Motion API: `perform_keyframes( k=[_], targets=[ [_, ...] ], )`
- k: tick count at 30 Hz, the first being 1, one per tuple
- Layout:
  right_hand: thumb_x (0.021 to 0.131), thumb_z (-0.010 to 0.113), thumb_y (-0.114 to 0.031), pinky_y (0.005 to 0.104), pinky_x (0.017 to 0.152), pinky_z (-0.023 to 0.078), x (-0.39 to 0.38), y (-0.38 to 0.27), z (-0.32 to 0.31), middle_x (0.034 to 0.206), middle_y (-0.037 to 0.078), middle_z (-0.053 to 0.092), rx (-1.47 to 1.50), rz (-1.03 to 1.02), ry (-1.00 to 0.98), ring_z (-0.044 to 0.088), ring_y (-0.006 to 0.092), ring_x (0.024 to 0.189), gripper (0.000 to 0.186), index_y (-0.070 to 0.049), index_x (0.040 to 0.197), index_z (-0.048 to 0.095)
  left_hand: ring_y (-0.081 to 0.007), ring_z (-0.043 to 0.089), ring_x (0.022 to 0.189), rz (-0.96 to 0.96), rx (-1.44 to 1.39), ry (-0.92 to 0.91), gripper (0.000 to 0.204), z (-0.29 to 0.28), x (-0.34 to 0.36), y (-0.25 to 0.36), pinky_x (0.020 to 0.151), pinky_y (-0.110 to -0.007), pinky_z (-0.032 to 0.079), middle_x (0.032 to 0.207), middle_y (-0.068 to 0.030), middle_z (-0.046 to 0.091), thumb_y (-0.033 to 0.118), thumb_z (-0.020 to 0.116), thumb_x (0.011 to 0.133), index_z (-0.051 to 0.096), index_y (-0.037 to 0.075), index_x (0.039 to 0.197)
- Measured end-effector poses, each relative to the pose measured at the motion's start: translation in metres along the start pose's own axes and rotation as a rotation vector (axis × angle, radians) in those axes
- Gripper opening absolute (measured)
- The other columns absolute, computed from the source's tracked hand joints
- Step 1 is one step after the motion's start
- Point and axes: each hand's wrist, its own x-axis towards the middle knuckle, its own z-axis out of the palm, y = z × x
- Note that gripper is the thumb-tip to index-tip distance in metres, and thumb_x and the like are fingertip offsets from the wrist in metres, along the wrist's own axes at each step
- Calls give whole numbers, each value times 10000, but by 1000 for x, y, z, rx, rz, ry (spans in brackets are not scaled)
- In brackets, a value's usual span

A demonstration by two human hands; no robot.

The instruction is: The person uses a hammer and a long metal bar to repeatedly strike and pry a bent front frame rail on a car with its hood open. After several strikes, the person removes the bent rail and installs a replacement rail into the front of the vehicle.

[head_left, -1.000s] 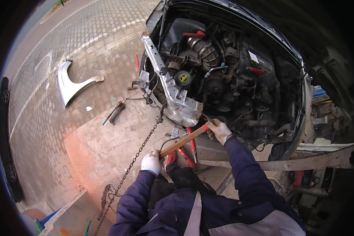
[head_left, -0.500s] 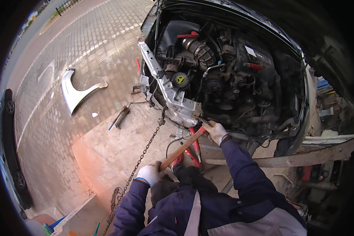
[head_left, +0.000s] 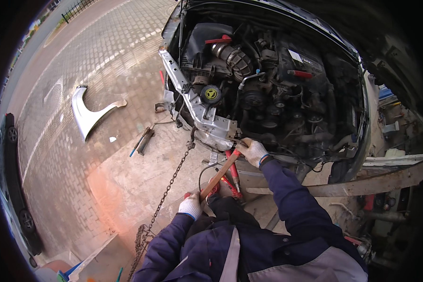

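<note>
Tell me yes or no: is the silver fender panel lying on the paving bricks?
Yes, the silver fender panel lies flat on the paving bricks, well apart from the car.

Chain [head_left: 167, 188] lower end hidden behind sleeve [head_left: 174, 244]; hammer [head_left: 219, 173] head probably behind bent rail [head_left: 197, 105], can't tell.

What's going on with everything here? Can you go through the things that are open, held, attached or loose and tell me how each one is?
Left hand: gloved, closed on the wooden handle's lower end.
Right hand: gloved, gripping the handle's upper end at the bent metal.
Wooden handle: slanted, held by both hands.
Car front: uncovered, engine exposed, grey metal panel bent.
Chain: hooked to the panel, running down to the ground.
Silver fender: detached, lying on the paving.
</note>
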Motion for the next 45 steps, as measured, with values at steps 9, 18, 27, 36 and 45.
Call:
perform_keyframes(
  k=[9, 18, 27, 36, 45],
  targets=[
    [987, 715, -446, 499, 905, 564, -6, -15, -2, 1081, 275, 749, -185, -20, 40, 704, 470, 1079, 462, -22, 1168, 710, -453, 742, 1100, -49, 47, -14, 526, 33, 76, 18, 930, -517, 609, 1182, -279, 751, 407, 716, 998, 628, -13, 1303],
    [1045, 675, -385, 457, 855, 556, -8, 12, -9, 995, 238, 743, -60, -20, -18, 724, 408, 965, 393, 3, 1105, 692, -434, 713, 1210, -35, 18, -97, 638, 23, 68, 12, 1008, -504, 587, 1301, -289, 715, 433, 776, 949, 610, -2, 1384],
    [1090, 648, -414, 283, 412, 268, -58, 22, -38, 641, -34, 515, 690, 370, -69, 367, 82, 437, 324, -128, 938, 646, -414, 660, 1250, 98, 130, 376, 685, -25, -23, 11, 1059, -477, 548, 1314, -227, 705, 406, 829, 873, 631, 52, 1425],
    [1123, 488, -506, 292, 354, 273, -46, 17, -8, 664, 59, 663, 1212, 534, -260, 446, 130, 395, 445, -126, 980, 672, -249, 769, 1014, 390, -223, 706, 497, -212, -85, 100, 883, -363, 623, 1156, -175, 741, 76, 862, 885, 674, -7, 1338],
    [1096, 524, -559, 289, 381, 250, -51, -15, 16, 660, 35, 608, 1437, 583, -209, 366, 112, 404, 412, -196, 932, 630, -261, 751, 962, 856, 317, 666, 430, -330, 18, 339, 844, -367, 604, 1114, -129, 742, 217, 776, 970, 644, 50, 1343]
  ],
)
